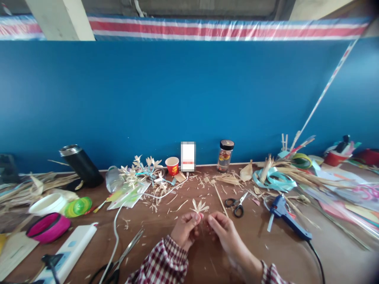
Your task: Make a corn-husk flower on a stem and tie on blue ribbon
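A small pale flower point(200, 206) of thin pointed petals, seemingly dried husk, stands up from the pinched fingers of my left hand point(187, 228). Just to its right, my right hand point(221, 230) is closed in a pinch, fingertips close to the flower's base. Whatever lies between those right fingertips is too small to make out. Beyond the right hand a thin stick point(220, 199) lies on the brown table. Small scissors point(237, 204) with black handles rest right of the stick, partly opened. Husk scraps are scattered around both hands.
Finished-looking husk flowers point(148, 169) lie back left beside a red paper cup point(172, 166). A blue glue gun point(288, 217) and blue ribbon point(274, 179) are at right. Larger scissors point(122, 254), a white cable point(115, 225) and a power strip point(69, 252) lie left. A jar point(225, 157) stands behind.
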`<state>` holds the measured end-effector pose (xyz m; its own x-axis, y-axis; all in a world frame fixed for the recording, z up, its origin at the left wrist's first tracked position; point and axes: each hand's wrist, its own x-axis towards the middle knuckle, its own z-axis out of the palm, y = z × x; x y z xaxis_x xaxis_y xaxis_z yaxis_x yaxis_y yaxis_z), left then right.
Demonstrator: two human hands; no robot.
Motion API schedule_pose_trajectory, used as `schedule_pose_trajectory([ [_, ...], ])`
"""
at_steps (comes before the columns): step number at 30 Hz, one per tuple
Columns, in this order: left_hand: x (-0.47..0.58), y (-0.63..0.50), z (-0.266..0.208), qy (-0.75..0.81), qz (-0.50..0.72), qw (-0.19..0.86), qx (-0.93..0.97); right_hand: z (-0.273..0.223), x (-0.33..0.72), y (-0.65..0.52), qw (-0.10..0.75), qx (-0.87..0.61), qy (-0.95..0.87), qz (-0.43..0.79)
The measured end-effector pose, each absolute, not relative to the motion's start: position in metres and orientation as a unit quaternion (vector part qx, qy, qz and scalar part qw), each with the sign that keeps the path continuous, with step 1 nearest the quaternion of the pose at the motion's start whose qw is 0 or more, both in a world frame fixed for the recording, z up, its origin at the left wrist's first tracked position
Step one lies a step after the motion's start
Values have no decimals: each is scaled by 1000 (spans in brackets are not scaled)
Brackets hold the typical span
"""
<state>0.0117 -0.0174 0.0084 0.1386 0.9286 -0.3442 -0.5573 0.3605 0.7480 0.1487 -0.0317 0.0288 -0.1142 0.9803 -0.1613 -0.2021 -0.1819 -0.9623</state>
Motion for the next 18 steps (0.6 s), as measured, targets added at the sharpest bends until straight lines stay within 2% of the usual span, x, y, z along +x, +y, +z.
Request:
schedule_pose_trajectory([
  [6, 11, -16, 10, 378, 523, 740, 188, 42, 171, -23, 545, -397, -330, 661],
  [12, 7, -14, 12, 348, 543, 750, 149, 79, 220, -14, 648, -306, -282, 637],
  [16, 9, -14, 12, 338, 551, 749, 147, 89, 253, -21, 657, -322, -324, 599],
  [18, 11, -14, 12, 347, 551, 744, 150, 85, 260, -25, 605, -401, -413, 550],
])
